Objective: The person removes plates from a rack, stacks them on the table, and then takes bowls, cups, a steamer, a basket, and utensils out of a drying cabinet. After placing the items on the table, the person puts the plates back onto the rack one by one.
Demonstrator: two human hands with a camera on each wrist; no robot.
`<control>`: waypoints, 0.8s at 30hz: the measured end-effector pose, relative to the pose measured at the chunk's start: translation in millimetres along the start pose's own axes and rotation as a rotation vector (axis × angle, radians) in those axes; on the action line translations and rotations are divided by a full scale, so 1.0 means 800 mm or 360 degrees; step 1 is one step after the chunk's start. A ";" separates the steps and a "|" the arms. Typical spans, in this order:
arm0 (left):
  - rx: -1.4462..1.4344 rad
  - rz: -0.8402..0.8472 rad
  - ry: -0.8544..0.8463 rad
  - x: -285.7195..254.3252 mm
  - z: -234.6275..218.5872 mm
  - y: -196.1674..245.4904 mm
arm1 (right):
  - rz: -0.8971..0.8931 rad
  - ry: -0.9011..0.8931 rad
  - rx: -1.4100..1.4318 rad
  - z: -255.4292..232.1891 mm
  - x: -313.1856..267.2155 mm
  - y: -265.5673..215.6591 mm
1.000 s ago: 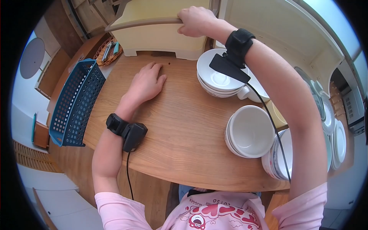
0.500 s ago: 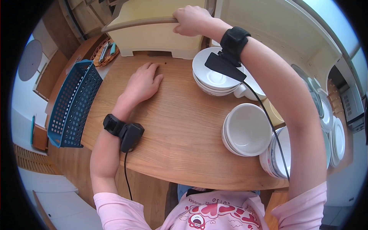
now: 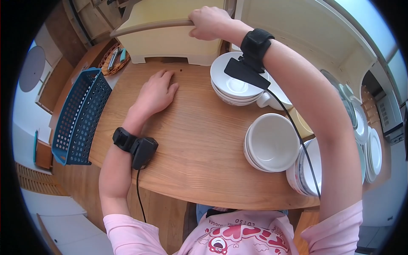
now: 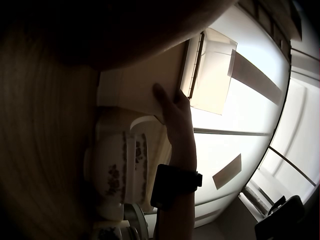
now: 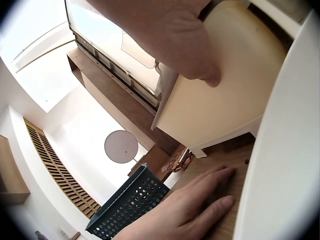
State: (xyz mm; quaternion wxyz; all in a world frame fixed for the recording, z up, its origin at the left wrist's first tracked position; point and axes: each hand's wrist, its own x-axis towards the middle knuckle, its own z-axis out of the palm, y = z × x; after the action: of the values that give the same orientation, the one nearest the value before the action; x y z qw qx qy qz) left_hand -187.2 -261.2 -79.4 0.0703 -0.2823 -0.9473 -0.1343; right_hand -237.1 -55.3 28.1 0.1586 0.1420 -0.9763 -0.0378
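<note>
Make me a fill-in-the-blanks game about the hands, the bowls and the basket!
1. The left hand rests on the wooden ____.
2. The other hand, gripping the rim of the cream box, is the person's ____ one.
3. The blue basket has sides full of small ____.
4. Inside, the stacked bowls are coloured ____.

Missing words: table; right; holes; white.

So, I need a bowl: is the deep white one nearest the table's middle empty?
Empty: the bowl shows bare white inside, down to its bottom.

The cream plastic bin (image 3: pixel 170 46) gets chopped off up top in the head view, and the wrist camera (image 3: pixel 246 74) kinda blocks the stacked white bowls (image 3: pixel 227 85).
</note>
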 end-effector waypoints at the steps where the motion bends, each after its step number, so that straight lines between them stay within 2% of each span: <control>1: 0.0000 0.0001 0.0000 0.000 0.000 0.000 | 0.0001 0.0000 0.0000 -0.001 0.000 0.000; 22: 0.0031 0.0020 0.0002 0.000 0.003 -0.003 | 0.0015 -0.0002 -0.0002 0.000 -0.001 -0.001; 24: 0.0025 0.0102 0.0115 0.000 0.008 -0.007 | 0.0021 -0.0001 0.0003 0.000 -0.001 -0.001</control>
State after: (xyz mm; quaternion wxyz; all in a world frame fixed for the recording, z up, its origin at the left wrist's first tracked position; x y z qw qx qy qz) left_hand -190.6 -263.5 -86.7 0.1111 -0.3070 -0.9356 -0.1348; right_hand -236.1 -56.1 27.6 0.1583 0.1357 -0.9774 -0.0359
